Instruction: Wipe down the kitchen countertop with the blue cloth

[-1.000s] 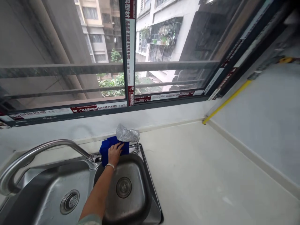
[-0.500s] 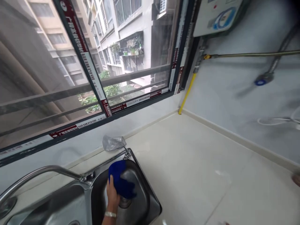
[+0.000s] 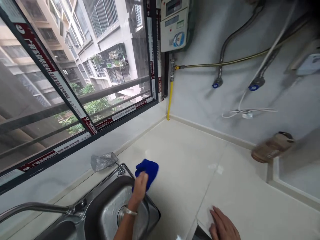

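A blue cloth (image 3: 150, 170) is bunched in my left hand (image 3: 139, 187), whose fingers are closed around it. The cloth hangs over the right rim of the steel sink (image 3: 155, 213), partly above the pale countertop (image 3: 185, 160). A metal bracelet (image 3: 130, 212) circles my left wrist, above the basin's drain. At the bottom edge, my right hand (image 3: 223, 226) lies on or just over the countertop, fingers stretched out and holding nothing visible. Beside its thumb is a dark, flat-looking thing (image 3: 200, 233), cut off by the frame.
A curved faucet (image 3: 37, 207) spans the sink at left. Clear plastic wrap (image 3: 103, 161) lies behind the basin, under the window. A yellow pipe (image 3: 170, 100) meets the back corner. A brown bag-like package (image 3: 272, 146) rests by the right wall, below a coiled white cable (image 3: 246, 113).
My left hand has carried the blue cloth from inside the basin to its right rim. My right hand has come into view at the bottom. The view has turned right.
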{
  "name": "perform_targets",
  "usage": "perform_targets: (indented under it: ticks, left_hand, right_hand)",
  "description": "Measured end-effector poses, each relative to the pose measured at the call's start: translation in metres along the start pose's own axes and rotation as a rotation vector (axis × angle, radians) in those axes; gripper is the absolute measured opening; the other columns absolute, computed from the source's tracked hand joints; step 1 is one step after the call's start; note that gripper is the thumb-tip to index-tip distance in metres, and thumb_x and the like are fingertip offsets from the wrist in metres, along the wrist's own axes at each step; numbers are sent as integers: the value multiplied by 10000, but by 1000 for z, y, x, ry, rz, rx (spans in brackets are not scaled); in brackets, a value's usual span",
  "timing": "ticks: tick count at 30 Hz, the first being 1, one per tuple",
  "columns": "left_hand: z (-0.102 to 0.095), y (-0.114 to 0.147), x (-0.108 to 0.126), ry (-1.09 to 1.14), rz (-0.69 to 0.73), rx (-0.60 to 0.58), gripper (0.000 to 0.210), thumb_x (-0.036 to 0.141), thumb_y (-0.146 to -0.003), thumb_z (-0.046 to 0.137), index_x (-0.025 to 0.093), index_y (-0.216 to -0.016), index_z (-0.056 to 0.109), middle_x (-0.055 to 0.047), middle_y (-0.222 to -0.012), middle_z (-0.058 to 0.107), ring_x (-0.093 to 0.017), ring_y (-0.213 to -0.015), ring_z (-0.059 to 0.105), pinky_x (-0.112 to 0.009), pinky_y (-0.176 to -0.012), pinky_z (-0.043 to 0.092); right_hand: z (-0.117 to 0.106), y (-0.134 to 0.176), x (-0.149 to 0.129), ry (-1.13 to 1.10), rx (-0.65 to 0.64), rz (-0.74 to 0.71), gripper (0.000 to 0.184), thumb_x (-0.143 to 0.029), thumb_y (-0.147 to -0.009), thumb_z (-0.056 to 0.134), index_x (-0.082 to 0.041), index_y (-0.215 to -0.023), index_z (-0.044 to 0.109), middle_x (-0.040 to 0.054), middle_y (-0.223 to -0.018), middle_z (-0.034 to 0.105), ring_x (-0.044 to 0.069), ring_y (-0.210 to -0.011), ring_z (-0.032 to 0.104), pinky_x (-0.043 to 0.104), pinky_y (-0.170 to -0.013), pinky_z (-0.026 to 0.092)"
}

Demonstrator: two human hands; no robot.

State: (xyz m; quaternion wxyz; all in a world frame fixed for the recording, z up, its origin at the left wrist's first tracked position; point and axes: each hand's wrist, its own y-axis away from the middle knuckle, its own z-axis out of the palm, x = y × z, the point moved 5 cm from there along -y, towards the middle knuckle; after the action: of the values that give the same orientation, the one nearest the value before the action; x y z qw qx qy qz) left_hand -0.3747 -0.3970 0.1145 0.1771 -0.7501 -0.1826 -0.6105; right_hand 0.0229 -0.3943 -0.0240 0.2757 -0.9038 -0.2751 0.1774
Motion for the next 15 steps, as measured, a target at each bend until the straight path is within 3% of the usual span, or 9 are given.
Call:
perform_targets:
  ticks: [2, 4, 6, 8, 12, 15]
  left_hand:
    - [44, 13, 0, -166, 120, -263, 628, 635, -735, 723, 193, -1182, 716, -142, -1312, 651, -351, -1313, 527, -567, -1224, 266]
    - [87, 37, -6, -484, 324, -580, 540, 540, -820, 679, 280, -1293, 650, -90, -1475, 522, -330, -1426, 399, -602, -1246, 162]
    - [110, 52, -21, -720, 414, -659, 497, 468, -916, 577, 279, -1375, 577, -96, -1547, 425, -286, -1471, 327, -573, -1248, 186]
    - [113, 53, -36, -846, 426, -533, 480, 414, -961, 510, 254, -1414, 537, -117, -1573, 378, -266, -1482, 302, -540, -1239, 244]
    - [95, 37, -60, -994, 442, -188, 442, 327, -988, 449, 264, -1417, 535, -117, -1612, 302, -306, -1497, 246, -548, -1201, 326]
    - [86, 17, -73, -1107, 345, -47, 490, 331, -998, 409, 160, -1448, 500, -202, -1575, 344, -343, -1470, 307, -535, -1175, 366]
  right_hand:
    - [1, -1, -1, 10, 17, -12, 483, -358, -992, 386, -159, -1430, 425, 163, -1409, 543, 310, -1232, 558, 483, -1002, 467]
    - [2, -1, -1, 30, 36, -26, 483, -368, -994, 385, -158, -1426, 433, 161, -1397, 555, 305, -1217, 569, 467, -973, 481]
    - [4, -1, 0, 36, 42, -34, 486, -378, -998, 382, -157, -1427, 439, 161, -1391, 562, 305, -1210, 576, 463, -963, 489]
    - [6, 0, 1, 19, 38, -25, 495, -379, -1002, 378, -163, -1445, 424, 159, -1399, 559, 304, -1223, 570, 469, -980, 490]
    - [8, 2, 1, -9, 31, -19, 519, -355, -994, 412, -184, -1484, 388, 151, -1425, 544, 297, -1250, 560, 471, -1001, 502]
    - [8, 3, 0, 9, 33, -48, 561, -335, -977, 452, -180, -1508, 358, 151, -1428, 545, 297, -1255, 562, 468, -1001, 514]
